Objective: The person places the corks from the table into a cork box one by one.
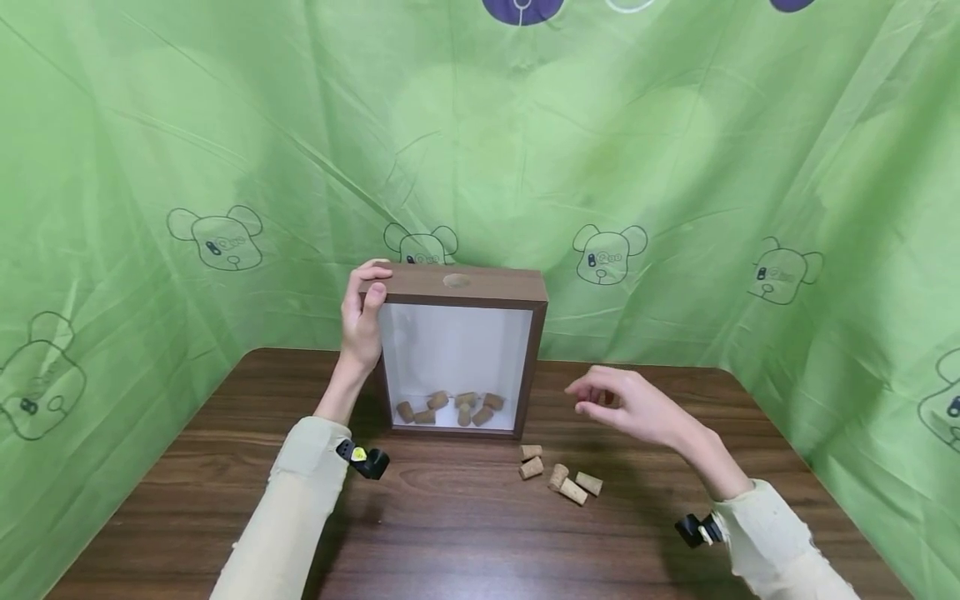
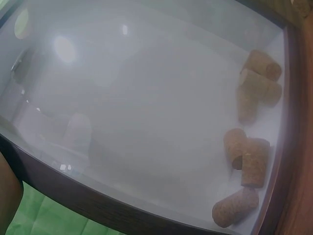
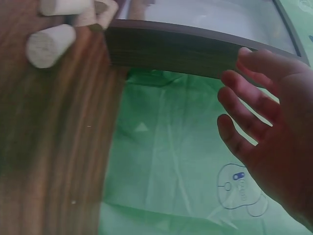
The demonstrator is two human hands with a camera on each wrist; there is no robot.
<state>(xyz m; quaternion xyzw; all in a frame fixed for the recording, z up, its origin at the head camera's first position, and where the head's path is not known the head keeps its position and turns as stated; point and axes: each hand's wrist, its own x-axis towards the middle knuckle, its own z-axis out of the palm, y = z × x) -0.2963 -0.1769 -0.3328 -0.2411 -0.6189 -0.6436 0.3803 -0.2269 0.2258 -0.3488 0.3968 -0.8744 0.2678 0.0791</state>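
Note:
A brown wooden shadow box [image 1: 537,358] with a clear front and white back stands upright on the table. My left hand [image 1: 363,321] grips its upper left corner, thumb toward the front and fingers over the top. A round hole [image 1: 456,281] sits in the top side. Several corks [image 1: 437,400] lie along the bottom inside; the left wrist view shows these corks [image 2: 256,164] through the front. To the right of the box my right hand [image 1: 626,404] hovers with loosely bent fingers, holding nothing. Below it, several loose corks [image 1: 573,492] lie on the table near the box's right corner.
The dark wood-grain table [image 1: 450,533] has rounded far corners. Behind and beside it hangs a green curtain [image 1: 487,167] with printed bear heads. Small black cameras are strapped to the left wrist [image 1: 367,460] and the right wrist [image 1: 697,530].

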